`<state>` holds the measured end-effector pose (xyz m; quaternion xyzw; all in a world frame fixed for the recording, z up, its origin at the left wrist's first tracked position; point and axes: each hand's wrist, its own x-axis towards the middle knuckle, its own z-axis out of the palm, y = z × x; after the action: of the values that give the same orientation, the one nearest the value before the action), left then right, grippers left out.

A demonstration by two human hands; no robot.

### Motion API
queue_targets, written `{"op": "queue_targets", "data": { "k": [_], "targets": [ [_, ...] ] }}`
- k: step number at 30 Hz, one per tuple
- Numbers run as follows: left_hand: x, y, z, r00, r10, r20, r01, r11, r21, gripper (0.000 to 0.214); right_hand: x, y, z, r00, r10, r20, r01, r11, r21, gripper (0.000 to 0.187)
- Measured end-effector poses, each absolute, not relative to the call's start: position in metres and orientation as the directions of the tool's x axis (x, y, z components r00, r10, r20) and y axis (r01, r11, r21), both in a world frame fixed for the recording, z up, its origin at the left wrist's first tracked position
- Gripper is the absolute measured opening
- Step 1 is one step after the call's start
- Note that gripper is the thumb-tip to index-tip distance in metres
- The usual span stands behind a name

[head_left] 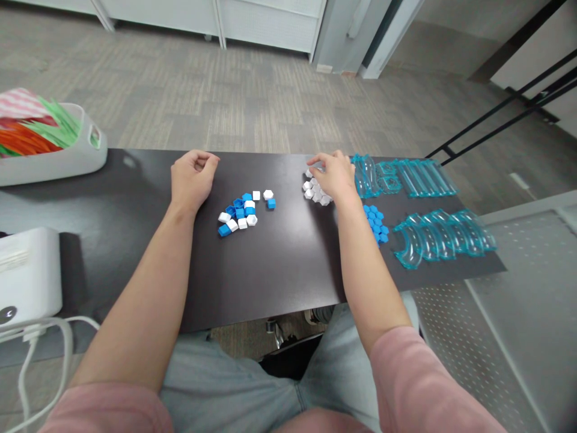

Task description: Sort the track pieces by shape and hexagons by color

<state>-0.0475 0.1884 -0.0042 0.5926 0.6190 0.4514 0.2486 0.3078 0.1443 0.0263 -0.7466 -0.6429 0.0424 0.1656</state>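
My left hand (193, 178) rests on the dark table (279, 264) with its fingers curled in and nothing visible in them, just left of a mixed pile of blue and white hexagon blocks (243, 213). My right hand (332, 174) lies over a cluster of white hexagon blocks (312, 191), its fingers bent down and pinched at the cluster's far edge. I cannot make out whether a block is between the fingertips. A group of blue hexagon blocks (376, 224) lies beside my right forearm.
Clear teal straight track pieces (406, 177) and curved track pieces (444, 236) lie at the table's right. A white bin of coloured sheets (49, 141) stands far left. A white device (27, 273) with a cable sits near left.
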Motion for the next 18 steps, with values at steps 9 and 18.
{"op": "queue_targets", "data": {
  "k": [9,18],
  "targets": [
    [-0.046,0.188,-0.003,-0.179,0.957,0.230,0.515,-0.108,0.851,0.007,0.319,0.145,0.021,0.182,0.974,0.137,0.941,-0.132,-0.313,0.024],
    [-0.048,0.188,-0.004,-0.182,0.958,0.223,0.493,-0.108,0.863,0.011,0.327,0.142,0.025,0.214,0.958,0.191,0.920,-0.132,-0.369,0.031]
  ]
}}
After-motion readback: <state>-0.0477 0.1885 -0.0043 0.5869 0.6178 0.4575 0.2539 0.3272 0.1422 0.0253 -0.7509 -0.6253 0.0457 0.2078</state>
